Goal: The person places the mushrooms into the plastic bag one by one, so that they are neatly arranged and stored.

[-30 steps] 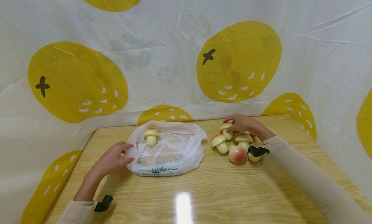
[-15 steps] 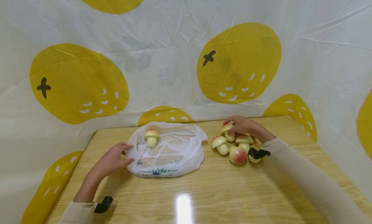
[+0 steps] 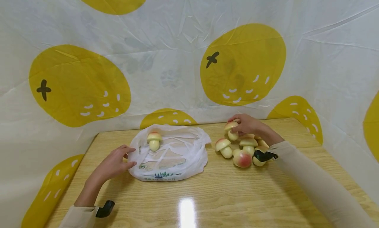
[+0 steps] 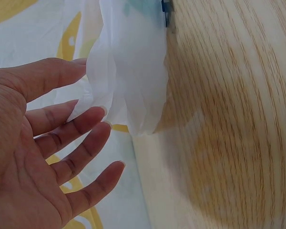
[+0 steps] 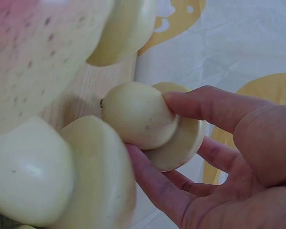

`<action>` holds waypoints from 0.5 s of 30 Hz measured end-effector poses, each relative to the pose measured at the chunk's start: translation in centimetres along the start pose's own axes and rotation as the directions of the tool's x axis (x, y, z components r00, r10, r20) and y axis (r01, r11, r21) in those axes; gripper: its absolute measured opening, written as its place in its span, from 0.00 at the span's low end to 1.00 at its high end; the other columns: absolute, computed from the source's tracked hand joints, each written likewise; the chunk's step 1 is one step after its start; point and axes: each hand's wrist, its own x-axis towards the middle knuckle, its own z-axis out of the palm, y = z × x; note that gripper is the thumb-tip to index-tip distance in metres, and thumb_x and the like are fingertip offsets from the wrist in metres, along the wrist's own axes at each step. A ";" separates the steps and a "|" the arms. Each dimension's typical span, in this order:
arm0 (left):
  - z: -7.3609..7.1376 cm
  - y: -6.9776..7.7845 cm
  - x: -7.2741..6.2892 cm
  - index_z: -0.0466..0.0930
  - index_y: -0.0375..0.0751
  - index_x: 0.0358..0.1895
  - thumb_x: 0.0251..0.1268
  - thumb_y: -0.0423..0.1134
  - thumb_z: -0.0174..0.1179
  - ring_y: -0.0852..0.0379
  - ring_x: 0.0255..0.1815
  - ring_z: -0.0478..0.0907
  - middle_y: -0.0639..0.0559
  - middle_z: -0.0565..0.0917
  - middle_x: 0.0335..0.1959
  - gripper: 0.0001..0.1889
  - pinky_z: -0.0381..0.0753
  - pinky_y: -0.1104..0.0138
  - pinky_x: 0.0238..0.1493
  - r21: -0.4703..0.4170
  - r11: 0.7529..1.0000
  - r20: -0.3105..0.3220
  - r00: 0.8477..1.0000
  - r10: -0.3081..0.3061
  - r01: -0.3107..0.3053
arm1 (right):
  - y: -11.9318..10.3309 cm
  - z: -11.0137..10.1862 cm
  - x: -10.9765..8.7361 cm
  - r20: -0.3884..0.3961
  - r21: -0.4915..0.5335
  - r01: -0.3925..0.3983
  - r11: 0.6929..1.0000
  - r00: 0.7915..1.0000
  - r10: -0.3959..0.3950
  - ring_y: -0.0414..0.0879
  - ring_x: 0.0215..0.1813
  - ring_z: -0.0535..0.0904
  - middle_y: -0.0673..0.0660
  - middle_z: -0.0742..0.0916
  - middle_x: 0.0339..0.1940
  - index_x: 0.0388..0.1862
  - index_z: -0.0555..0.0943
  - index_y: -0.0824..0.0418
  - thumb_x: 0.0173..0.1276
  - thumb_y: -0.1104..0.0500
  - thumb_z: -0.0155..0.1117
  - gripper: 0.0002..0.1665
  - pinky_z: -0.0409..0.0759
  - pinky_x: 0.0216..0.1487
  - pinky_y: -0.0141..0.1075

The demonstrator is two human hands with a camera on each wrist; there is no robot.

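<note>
Toward the back right of the table, my right hand (image 3: 247,124) pinches a toy mushroom (image 3: 231,130) with a pale stem and a reddish cap. In the right wrist view, the thumb presses the stem of this mushroom (image 5: 138,114) while the fingers reach round its other side and the cap. At the left, my left hand (image 3: 113,160) has its thumb and fingers spread apart at the edge of a white plastic bag (image 3: 180,173). The left wrist view has the thumb and index fingertips right at the thin bag rim (image 4: 105,71). Another toy mushroom (image 3: 154,141) lies in the bag.
Several more toy mushrooms cluster below my right hand, including one at the left of the group (image 3: 224,147) and one with its red cap facing forward (image 3: 242,159). A white cloth with yellow fruit prints (image 3: 165,73) hangs behind the wooden table (image 3: 148,205).
The right hand's mushroom has shifted slightly up and to the left, away from the others, standing more upright. My left hand and the bag stay about where they were.
</note>
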 end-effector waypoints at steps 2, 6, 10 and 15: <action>0.0 0.1 -0.1 0.80 0.29 0.59 0.60 0.39 0.72 0.49 0.44 0.80 0.44 0.81 0.48 0.26 0.81 0.55 0.44 -0.002 1.000 -0.001 1.000 0.000 0.000 | -0.2 0.0 -0.1 -0.017 0.012 0.000 1.000 1.000 0.001 0.50 0.39 0.83 0.69 0.81 0.53 0.69 0.71 0.70 0.69 0.63 0.69 0.32 0.84 0.48 0.49; 0.0 0.2 -0.1 0.80 0.29 0.59 0.60 0.39 0.73 0.48 0.44 0.80 0.44 0.81 0.47 0.26 0.81 0.55 0.44 -0.008 1.000 -0.002 1.000 0.000 0.000 | -0.8 0.0 -0.1 -0.045 0.029 -0.003 1.000 0.999 0.004 0.50 0.41 0.84 0.69 0.81 0.53 0.68 0.72 0.67 0.69 0.61 0.70 0.32 0.84 0.51 0.50; 0.1 0.0 -0.1 0.80 0.29 0.59 0.60 0.39 0.73 0.48 0.44 0.80 0.44 0.81 0.47 0.26 0.81 0.55 0.44 -0.002 1.000 -0.004 1.000 -0.002 0.002 | -1.6 0.2 -0.1 -0.051 0.040 0.010 0.999 0.999 -0.008 0.51 0.43 0.85 0.69 0.81 0.55 0.68 0.73 0.65 0.68 0.60 0.71 0.32 0.85 0.50 0.48; 0.2 -0.2 0.0 0.81 0.29 0.59 0.60 0.40 0.73 0.49 0.44 0.80 0.45 0.81 0.47 0.26 0.81 0.56 0.44 0.005 1.000 -0.007 1.000 0.003 -0.003 | -2.5 0.3 -0.1 -0.045 0.081 0.036 0.996 0.998 -0.032 0.53 0.45 0.85 0.70 0.79 0.57 0.69 0.72 0.65 0.67 0.60 0.71 0.33 0.85 0.50 0.47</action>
